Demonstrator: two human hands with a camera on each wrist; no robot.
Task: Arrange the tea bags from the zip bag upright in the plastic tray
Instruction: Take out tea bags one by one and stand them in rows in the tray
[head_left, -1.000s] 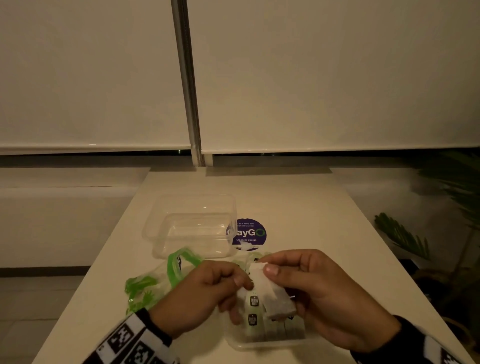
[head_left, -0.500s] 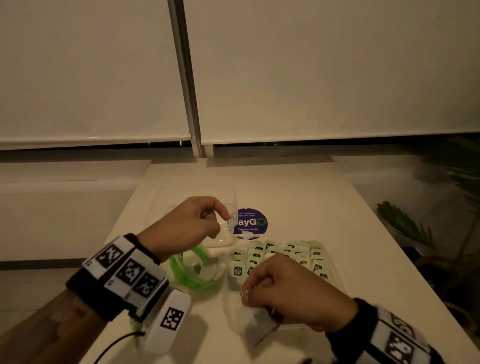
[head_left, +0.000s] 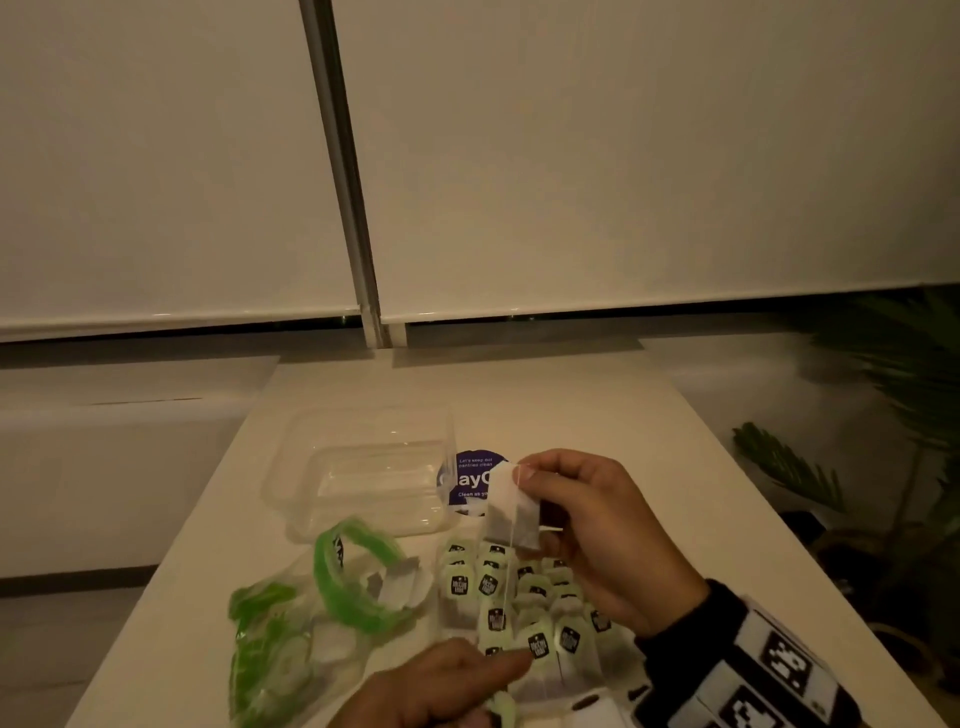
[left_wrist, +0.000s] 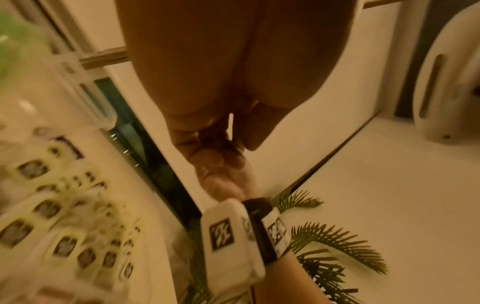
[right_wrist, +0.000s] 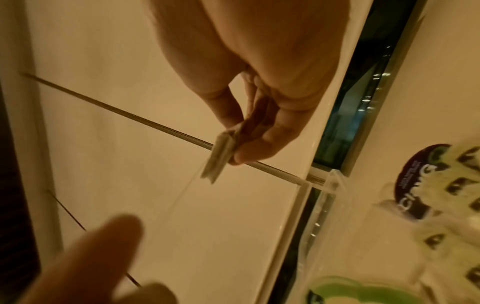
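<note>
Tea bag (head_left: 511, 512): pinched at its top between thumb and fingers of right hand (head_left: 597, 535), raised above plastic tray (head_left: 613, 660); string hangs down to its tag. Left hand (head_left: 447, 686): near edge of tray, pinching that tag (head_left: 537, 646). Tray holds upright bags. Zip bag (head_left: 311, 623): left of tray. Clear container (head_left: 363, 467): beyond tray.

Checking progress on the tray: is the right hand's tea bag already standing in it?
No: the right hand pinches the tea bag in the air above the tea bags in the tray.

Purple round sticker (head_left: 475, 480), potted palm (head_left: 795, 467)
</note>
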